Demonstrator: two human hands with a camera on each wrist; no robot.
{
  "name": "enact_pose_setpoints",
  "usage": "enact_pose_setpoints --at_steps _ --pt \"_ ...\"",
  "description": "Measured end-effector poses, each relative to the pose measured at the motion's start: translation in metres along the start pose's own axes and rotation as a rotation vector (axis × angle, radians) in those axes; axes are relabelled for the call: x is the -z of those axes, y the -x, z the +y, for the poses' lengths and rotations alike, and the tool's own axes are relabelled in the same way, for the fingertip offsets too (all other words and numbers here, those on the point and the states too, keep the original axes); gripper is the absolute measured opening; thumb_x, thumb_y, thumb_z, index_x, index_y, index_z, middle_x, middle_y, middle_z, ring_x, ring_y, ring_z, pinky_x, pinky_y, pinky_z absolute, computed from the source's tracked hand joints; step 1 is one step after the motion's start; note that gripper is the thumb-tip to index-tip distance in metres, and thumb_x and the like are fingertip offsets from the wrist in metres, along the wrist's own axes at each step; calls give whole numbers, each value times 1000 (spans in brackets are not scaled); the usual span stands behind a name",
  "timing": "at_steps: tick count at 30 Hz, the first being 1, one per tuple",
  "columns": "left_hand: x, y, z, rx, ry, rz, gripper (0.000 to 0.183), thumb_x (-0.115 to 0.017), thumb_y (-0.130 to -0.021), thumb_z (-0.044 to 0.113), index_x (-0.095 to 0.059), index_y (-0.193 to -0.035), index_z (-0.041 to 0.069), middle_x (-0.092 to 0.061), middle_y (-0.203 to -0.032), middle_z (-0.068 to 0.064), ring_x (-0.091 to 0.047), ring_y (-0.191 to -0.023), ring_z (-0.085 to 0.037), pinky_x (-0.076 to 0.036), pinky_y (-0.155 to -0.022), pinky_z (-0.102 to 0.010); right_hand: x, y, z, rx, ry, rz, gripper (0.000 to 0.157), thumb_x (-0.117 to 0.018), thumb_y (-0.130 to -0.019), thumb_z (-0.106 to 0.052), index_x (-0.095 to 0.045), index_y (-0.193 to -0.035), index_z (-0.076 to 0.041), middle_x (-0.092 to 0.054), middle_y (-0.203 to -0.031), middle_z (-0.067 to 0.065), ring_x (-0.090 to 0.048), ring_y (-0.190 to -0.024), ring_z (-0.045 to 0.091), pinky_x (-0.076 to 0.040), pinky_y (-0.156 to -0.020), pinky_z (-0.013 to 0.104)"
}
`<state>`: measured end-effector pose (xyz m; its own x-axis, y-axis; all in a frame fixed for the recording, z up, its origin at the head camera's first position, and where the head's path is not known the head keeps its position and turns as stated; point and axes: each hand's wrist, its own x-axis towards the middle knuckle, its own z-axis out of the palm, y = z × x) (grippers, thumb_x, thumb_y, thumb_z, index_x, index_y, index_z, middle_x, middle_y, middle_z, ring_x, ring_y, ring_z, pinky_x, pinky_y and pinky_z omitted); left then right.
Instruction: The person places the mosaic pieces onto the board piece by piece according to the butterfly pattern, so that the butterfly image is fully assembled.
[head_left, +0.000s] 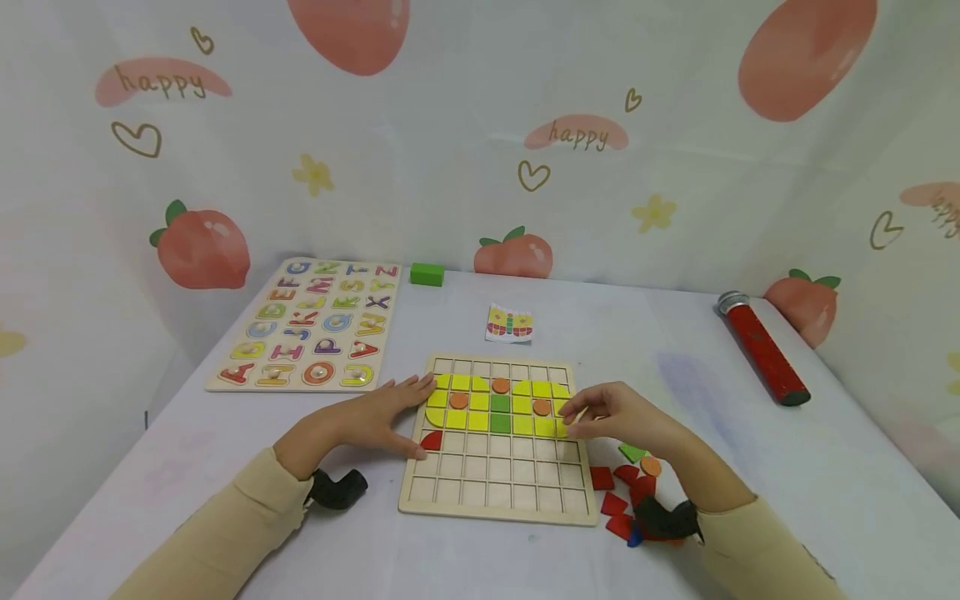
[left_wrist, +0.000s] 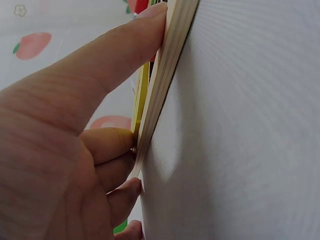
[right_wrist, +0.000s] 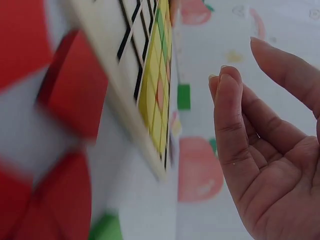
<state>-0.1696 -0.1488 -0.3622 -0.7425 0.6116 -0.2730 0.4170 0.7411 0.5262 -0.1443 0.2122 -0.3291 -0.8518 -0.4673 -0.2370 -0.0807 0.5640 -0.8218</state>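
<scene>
A wooden grid board (head_left: 497, 518) lies in front of me, its upper rows holding yellow tiles (head_left: 478, 421), green squares (head_left: 500, 423) and orange discs (head_left: 459, 401). One red quarter-round tile (head_left: 431, 440) sits in the left column below the yellow ones. With fingers spread, my left hand (head_left: 371, 417) rests along the board's left edge; in the left wrist view its thumb (left_wrist: 125, 47) touches the rim. My right hand (head_left: 626, 417) hovers by the right end of the yellow rows. Its fingers (right_wrist: 231, 115) are loosely bent, thumb apart, with nothing between them in the right wrist view.
Loose tiles, mostly red (head_left: 613, 504), lie right of the board, partly under the right wrist. Behind it is a butterfly picture card (head_left: 510, 323). An alphabet puzzle board (head_left: 300, 333) stands back left, near a green block (head_left: 427, 274). A red microphone (head_left: 765, 350) lies at right.
</scene>
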Motion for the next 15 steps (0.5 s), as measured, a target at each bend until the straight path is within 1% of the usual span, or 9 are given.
enact_pose_setpoints --at_steps 1,4,8,11,15 --pt "0 0 0 2 0 0 101 -71 -73 54 -20 -149 12 -12 -158 -2 -7 -146 -25 -6 -119 -47 5 5 3 -16 11 18 35 -68 -85 -21 -64 -110 2 -68 -98 12 -60 -82 17 -53 -76 25" --pt "1 0 0 14 0 0 101 -71 -73 54 -20 -149 13 -11 -158 -1 -6 -146 -24 -6 -119 -46 18 21 13 -45 30 82 37 -68 -85 -20 -62 -113 3 -67 -101 15 -61 -79 20 -54 -71 27" --pt "0 0 -1 10 1 0 100 -72 -73 53 -20 -149 13 -11 -158 -1 -7 -146 -24 -6 -119 -46 35 42 26 -92 39 150 42 -68 -85 -21 -59 -116 5 -66 -106 18 -63 -81 21 -56 -72 27" --pt "-1 0 -1 10 -1 -4 100 -71 -73 54 -20 -149 14 -11 -158 0 -6 -146 -23 -7 -119 -46 43 57 37 -130 42 173 45 -67 -85 -24 -57 -119 6 -66 -106 18 -64 -83 19 -56 -75 25" --pt "-2 -1 -2 12 1 -5 101 -71 -73 55 -20 -150 14 -11 -158 1 -6 -146 -23 -7 -119 -46 50 73 54 -213 29 183 48 -67 -86 -24 -56 -122 5 -63 -110 18 -60 -79 17 -54 -71 24"
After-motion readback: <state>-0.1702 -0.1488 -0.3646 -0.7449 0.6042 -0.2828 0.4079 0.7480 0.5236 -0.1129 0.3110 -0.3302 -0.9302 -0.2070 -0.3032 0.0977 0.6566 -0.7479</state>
